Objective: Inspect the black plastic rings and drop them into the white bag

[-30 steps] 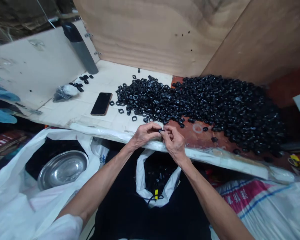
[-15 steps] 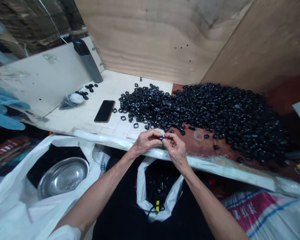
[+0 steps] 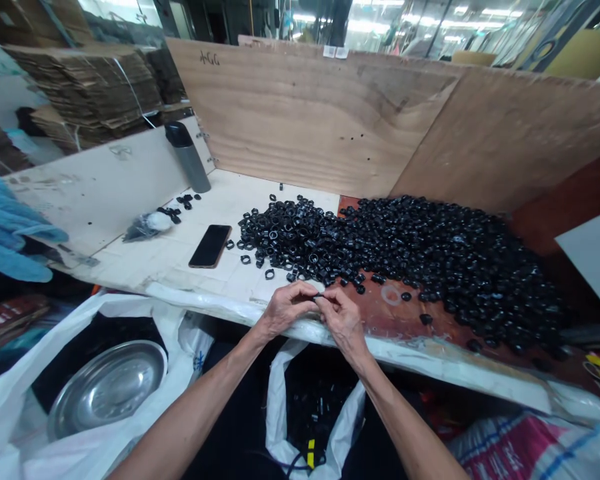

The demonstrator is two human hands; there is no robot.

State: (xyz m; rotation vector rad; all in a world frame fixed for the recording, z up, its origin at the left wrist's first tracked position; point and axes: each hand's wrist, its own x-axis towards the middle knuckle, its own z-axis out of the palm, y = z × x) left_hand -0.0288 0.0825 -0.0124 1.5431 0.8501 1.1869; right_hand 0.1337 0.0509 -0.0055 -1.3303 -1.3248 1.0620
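Note:
Just above the table's front edge, my left hand (image 3: 286,308) and my right hand (image 3: 343,319) meet, both closed at the fingertips. Pinched between them is a small black plastic part (image 3: 318,297), mostly hidden by the fingers. Beyond my hands spreads a large pile of black ring-shaped plastic parts (image 3: 380,240), thickest toward the right. A few loose rings (image 3: 269,274) lie at its near left side. Below my hands hangs an open white bag (image 3: 276,407) with black parts inside.
A phone (image 3: 210,246) lies left of the pile, with a grey bottle (image 3: 193,163) behind it. Wooden boards (image 3: 320,120) wall the back. At lower left, a metal bowl (image 3: 113,387) rests in a white sack (image 3: 10,407). Blue gloves (image 3: 15,227) hang at far left.
The camera view has tilted up, so more of the room shows behind the boards. My hands stay together at the table edge, fingers still pinching the small black part.

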